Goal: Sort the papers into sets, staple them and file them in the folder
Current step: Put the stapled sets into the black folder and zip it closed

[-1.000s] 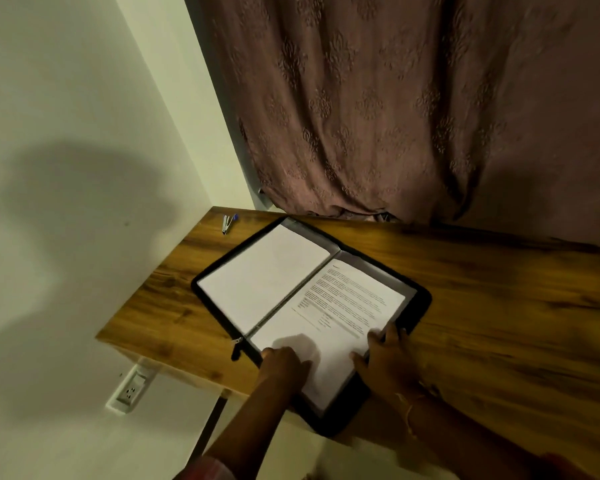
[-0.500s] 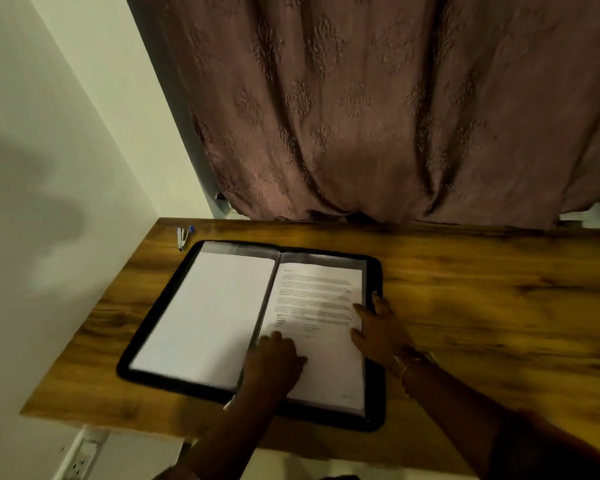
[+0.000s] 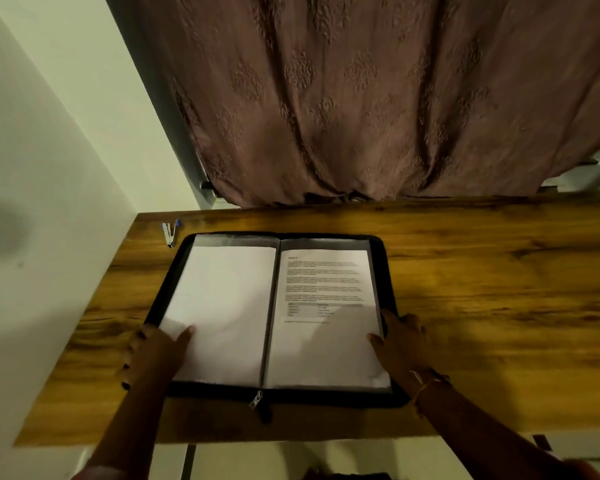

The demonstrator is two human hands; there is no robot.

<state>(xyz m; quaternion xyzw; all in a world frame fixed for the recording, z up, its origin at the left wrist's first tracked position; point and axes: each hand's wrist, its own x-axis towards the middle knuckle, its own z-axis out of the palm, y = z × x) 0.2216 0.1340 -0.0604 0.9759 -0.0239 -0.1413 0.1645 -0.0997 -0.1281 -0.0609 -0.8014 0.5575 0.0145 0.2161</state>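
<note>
1. Folder (image 3: 326, 398) lay open and flat on the wooden surface (image 3: 482, 289), with the zip pull (image 3: 256, 400) at the near edge.
2. A blank sheet (image 3: 222, 299) filled the left sleeve and a printed sheet (image 3: 326, 289) filled the right. Both looked filed, so the task appeared near completion.
3. The left hand (image 3: 153, 351) rested on the near left corner. Its thumb lay on the blank sheet, and its fingers (image 3: 142, 344) were spread apart past the black rim, clamped on nothing.
4. The right hand (image 3: 402, 344) rested on the right edge. Its thumb lay on the printed sheet, with fingers relaxed across the rim.
5. This placement probably kept both covers flat and square, ready for closing.
6. The stapler (image 3: 168, 233) lay well apart at the far left corner, out of the covers' way.
</note>
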